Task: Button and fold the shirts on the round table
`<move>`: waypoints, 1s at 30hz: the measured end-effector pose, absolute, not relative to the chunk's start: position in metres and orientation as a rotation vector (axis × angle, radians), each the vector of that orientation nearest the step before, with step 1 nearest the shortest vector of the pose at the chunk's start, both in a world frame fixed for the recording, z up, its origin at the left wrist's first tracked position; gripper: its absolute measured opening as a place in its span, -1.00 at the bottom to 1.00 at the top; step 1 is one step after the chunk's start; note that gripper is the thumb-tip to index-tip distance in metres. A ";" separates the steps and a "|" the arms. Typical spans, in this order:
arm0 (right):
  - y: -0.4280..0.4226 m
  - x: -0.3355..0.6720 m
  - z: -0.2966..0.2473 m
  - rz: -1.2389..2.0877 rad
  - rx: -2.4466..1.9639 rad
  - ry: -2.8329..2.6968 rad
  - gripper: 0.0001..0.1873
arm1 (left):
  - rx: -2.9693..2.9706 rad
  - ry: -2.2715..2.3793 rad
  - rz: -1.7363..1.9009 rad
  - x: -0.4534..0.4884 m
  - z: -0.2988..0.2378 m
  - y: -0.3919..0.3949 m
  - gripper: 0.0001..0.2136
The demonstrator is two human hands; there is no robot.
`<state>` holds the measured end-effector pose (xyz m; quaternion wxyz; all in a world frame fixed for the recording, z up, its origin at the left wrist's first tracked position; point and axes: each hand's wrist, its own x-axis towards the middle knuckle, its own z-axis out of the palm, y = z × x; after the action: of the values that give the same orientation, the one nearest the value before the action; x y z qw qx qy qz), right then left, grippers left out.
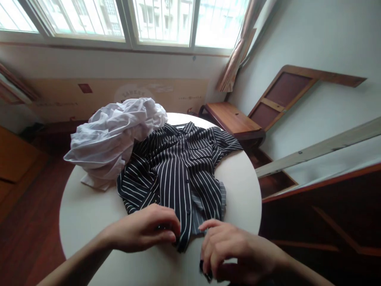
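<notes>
A black shirt with white stripes (175,167) lies front side up on a round white table (238,198), its collar toward the window and its hem toward me. At the lower front edge of the shirt, my left hand (149,228) has its thumb and bent fingers closed on the hem by the button strip. My right hand (229,246) is curled, just right of the hem and apart from it. A small dark thing shows beneath its fingers, too hidden to name. Beside the shirt's left side sits a crumpled heap of white cloth (113,135).
A wooden stool or bench (233,117) stands beyond the table on the right, by a wooden panel (279,97) against the wall. Windows (163,22) with a curtain (238,55) line the far side. Dark red wooden furniture (336,214) is close on the right.
</notes>
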<state>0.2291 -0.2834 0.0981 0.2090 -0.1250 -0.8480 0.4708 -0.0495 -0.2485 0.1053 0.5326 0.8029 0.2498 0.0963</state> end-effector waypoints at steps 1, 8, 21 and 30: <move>-0.282 0.227 0.092 1.351 -0.381 -2.320 -0.95 | 1.907 0.542 0.142 -0.046 0.103 -0.247 -0.79; -0.270 0.280 0.033 0.556 -1.402 -1.910 -0.65 | 2.258 0.840 0.348 -0.056 0.071 -0.229 -0.80; -0.248 0.291 -0.006 0.587 -1.462 -2.311 -0.57 | 2.506 1.226 0.409 -0.152 0.021 -0.263 -0.66; -0.233 0.271 0.068 0.373 -1.301 -1.331 -0.87 | 1.649 2.092 1.491 -0.120 0.075 -0.256 -0.84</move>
<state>0.2706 -0.2332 0.0682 0.5823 -0.5573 -0.5699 0.1597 -0.1198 -0.2564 0.0754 0.0445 0.5396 0.6845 0.4881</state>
